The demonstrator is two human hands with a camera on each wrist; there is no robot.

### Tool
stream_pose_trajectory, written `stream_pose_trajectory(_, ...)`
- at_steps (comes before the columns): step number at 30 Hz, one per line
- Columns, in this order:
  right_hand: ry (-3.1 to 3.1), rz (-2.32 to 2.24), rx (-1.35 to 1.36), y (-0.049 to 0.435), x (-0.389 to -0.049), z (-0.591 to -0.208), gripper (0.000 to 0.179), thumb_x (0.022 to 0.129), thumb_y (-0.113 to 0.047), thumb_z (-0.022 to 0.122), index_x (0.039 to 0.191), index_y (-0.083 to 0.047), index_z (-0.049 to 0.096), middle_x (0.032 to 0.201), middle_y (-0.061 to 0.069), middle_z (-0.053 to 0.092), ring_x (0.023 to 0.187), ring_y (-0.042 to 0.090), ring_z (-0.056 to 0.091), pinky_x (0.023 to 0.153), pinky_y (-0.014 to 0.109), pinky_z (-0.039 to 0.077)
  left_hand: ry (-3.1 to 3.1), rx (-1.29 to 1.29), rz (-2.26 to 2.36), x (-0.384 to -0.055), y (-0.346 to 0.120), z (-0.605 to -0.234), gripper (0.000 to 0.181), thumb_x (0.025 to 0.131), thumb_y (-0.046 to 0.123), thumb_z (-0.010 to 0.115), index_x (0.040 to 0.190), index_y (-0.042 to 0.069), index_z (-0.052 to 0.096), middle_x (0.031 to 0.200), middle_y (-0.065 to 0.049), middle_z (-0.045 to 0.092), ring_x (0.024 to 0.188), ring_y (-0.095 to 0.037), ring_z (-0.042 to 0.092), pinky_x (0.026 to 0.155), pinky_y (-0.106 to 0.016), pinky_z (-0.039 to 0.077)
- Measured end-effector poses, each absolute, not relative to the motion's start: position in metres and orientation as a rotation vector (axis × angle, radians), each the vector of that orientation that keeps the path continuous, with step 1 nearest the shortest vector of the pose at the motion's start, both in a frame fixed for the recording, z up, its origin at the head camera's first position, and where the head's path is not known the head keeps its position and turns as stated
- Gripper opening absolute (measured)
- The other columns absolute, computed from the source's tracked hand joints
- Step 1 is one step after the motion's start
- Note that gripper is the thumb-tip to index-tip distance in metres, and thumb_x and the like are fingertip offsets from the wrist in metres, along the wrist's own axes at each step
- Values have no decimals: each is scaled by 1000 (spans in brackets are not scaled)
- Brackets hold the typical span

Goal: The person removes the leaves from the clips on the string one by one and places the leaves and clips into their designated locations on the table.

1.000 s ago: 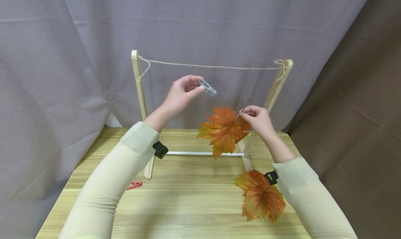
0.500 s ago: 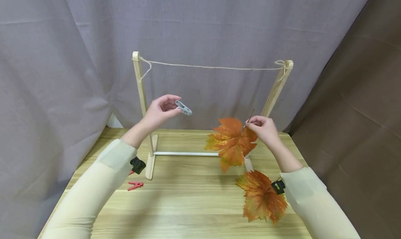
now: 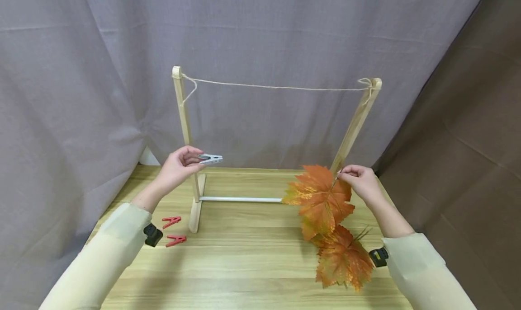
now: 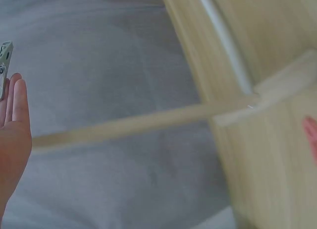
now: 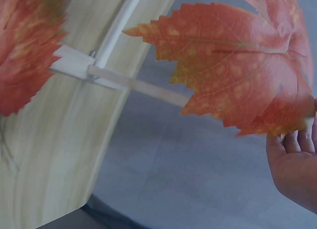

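My left hand [image 3: 177, 169] pinches a grey clothespin [image 3: 210, 159] between thumb and fingers, in front of the rack's left post. In the left wrist view the clothespin [image 4: 5, 63] shows only partly at the edge. My right hand [image 3: 362, 182] holds an orange maple leaf [image 3: 323, 199] by its stem, near the right post. The leaf [image 5: 233, 65] fills much of the right wrist view and partly hides the fingers. Below it a second orange leaf [image 3: 346, 260] lies on the table, its top overlapped by the held one in the head view.
A wooden rack has a left post [image 3: 184, 115], a right post [image 3: 354, 124], a string [image 3: 272, 87] tied between their tops and a white bar [image 3: 240, 199] low down. Two red clothespins [image 3: 172, 221] lie on the table [image 3: 228, 265] at left. Grey curtain [image 3: 260, 34] hangs behind.
My left hand has moved down and left, away from the string, still with the grey clothespin. My right hand has lowered the leaf and drawn it to the right. Both red clothespins now show.
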State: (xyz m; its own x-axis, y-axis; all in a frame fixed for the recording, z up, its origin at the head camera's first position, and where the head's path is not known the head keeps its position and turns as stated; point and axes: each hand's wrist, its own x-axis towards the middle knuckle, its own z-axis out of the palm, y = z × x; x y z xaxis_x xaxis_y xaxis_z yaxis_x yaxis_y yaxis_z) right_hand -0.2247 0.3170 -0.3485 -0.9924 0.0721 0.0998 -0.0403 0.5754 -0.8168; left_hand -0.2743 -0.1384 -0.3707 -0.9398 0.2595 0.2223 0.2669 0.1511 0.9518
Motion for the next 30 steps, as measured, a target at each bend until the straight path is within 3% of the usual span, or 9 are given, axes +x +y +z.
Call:
stream_pose_trajectory(6,-2756,1308,-95,332,-216,-354,25,90,-19,57,97,6,62,75,-25,58,80,-11,49,80,21,41,-2383,-482,-1993,-265,-163,-389,34,85,-3,60,114,-15,47,87,22,62,84,7,61,77,-11,51)
stream_pose_trajectory(18,-2829,1218,-171,360,-209,-370,34,93,-23,53,103,9,61,85,-17,56,78,-9,46,79,26,42,-2470,-368,-1925,-250,-203,-425,35,86,-2,60,115,-16,45,85,25,60,83,10,59,75,-10,51)
stream_pose_trajectory(21,-2840,1214,-180,366,-208,-373,35,94,-23,52,104,10,60,84,-17,58,77,-9,46,81,29,42,-2489,-343,-1929,-248,-211,-435,37,86,-2,59,116,-17,44,89,20,62,83,11,59,75,-10,51)
stream_pose_trajectory(25,-2851,1236,-222,375,-206,-380,35,94,-24,52,103,8,62,89,-12,63,77,-10,46,84,34,42,-2521,-315,-1909,-245,-220,-447,38,86,-2,58,117,-18,44,99,-1,67,84,11,58,77,-11,51)
stream_pose_trajectory(28,-2867,1231,-256,382,-205,-384,34,94,-26,53,102,5,63,94,-5,65,78,-10,45,81,29,43,-2539,-300,-1891,-242,-226,-453,38,86,-3,58,117,-20,43,105,-16,65,83,12,58,77,-10,51)
stream_pose_trajectory(30,-2874,1228,-271,387,-203,-386,34,94,-26,52,102,6,63,93,-7,64,78,-10,46,76,24,45,-2543,-292,-1894,-240,-229,-458,38,86,-3,58,117,-20,43,104,-15,66,83,12,58,76,-10,51)
